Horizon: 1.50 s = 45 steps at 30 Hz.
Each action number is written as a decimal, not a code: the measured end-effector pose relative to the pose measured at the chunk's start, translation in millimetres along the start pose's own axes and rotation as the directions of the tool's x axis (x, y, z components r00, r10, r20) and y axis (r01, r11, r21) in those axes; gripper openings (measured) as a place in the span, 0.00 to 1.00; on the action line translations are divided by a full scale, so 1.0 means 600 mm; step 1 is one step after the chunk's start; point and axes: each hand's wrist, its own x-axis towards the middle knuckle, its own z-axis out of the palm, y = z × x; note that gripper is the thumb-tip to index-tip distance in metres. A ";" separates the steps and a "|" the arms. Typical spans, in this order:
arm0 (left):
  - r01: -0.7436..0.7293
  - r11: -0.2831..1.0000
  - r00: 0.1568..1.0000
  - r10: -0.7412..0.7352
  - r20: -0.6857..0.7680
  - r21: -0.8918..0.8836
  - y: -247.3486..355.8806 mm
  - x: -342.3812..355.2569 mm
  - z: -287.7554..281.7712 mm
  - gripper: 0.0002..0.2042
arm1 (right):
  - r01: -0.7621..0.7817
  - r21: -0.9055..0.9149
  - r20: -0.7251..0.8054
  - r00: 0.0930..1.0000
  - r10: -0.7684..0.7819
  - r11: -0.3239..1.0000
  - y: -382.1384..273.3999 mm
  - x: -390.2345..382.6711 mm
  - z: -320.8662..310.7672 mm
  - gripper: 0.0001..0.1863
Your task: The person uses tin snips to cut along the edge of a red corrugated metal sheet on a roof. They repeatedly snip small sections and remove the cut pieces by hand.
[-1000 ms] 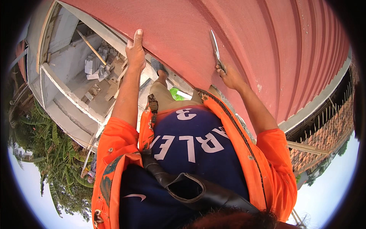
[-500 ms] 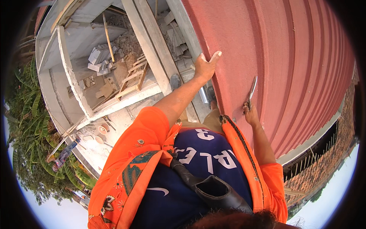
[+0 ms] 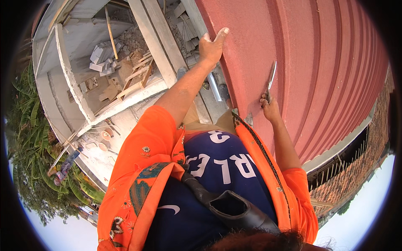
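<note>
My left hand (image 3: 212, 47) grips the left edge of a red ribbed metal roofing sheet (image 3: 247, 46), its thumb lying on top and the fingers curled at the rim. Over the same sheet, nearer my body, my right hand (image 3: 271, 109) is closed round the dark handles of tin snips (image 3: 271, 79). Their long silvery blades point away from me and look closed, apart from the sheet's edge. Part of the handles is hidden by my fingers.
Left of the sheet are concrete beams (image 3: 161, 39) above a rubble-strewn room with grey blocks (image 3: 102, 58) and a wooden ladder-like frame (image 3: 138, 77). A shiny metal strip (image 3: 215, 87) lies by my feet. Buckets (image 3: 106, 134) stand lower left; a tiled roof (image 3: 341, 184) lies lower right.
The view has shifted, so the surroundings sit a little further left and up. Both hands appear farther forward, the left more so, keeping hold of the sheet and the snips.
</note>
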 end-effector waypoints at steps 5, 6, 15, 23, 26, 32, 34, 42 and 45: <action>0.087 0.966 0.990 -0.056 0.130 -0.245 -0.067 -0.046 0.001 0.44 | 0.067 -0.083 0.020 0.998 -0.066 0.994 0.027 -0.027 -0.005 0.13; 0.120 0.948 0.977 -0.061 0.203 -0.295 -0.064 -0.080 0.002 0.45 | 0.098 -0.114 0.044 0.995 -0.094 0.989 0.023 -0.041 -0.011 0.13; 0.495 0.869 0.762 -0.423 0.490 -0.020 -0.286 -0.325 0.042 0.44 | 0.092 -0.298 0.318 0.948 0.008 0.950 0.096 -0.199 -0.073 0.15; 0.548 0.832 0.772 -0.465 0.434 -0.082 -0.273 -0.378 0.096 0.33 | -0.228 -0.108 0.473 0.844 0.251 0.968 0.173 -0.281 -0.072 0.20; 0.609 0.792 0.729 -0.534 0.427 -0.048 -0.266 -0.376 0.095 0.32 | -0.281 -0.043 0.492 0.829 0.266 0.959 0.177 -0.283 -0.066 0.21; 0.612 0.791 0.726 -0.557 0.403 -0.008 -0.304 -0.379 0.092 0.30 | -0.309 -0.031 0.522 0.806 0.279 0.951 0.202 -0.280 -0.051 0.22; 0.584 0.812 0.743 -0.533 0.406 -0.002 -0.299 -0.384 0.096 0.29 | -0.295 -0.059 0.521 0.806 0.281 0.954 0.210 -0.277 -0.052 0.22; 0.523 0.851 0.767 -0.448 0.459 -0.042 -0.292 -0.389 0.092 0.27 | -0.296 0.059 0.525 0.821 0.222 0.953 0.189 -0.271 -0.029 0.22; 0.523 0.852 0.758 -0.459 0.463 -0.011 -0.291 -0.386 0.089 0.26 | -0.379 0.236 0.532 0.821 0.208 0.895 0.166 -0.265 -0.015 0.23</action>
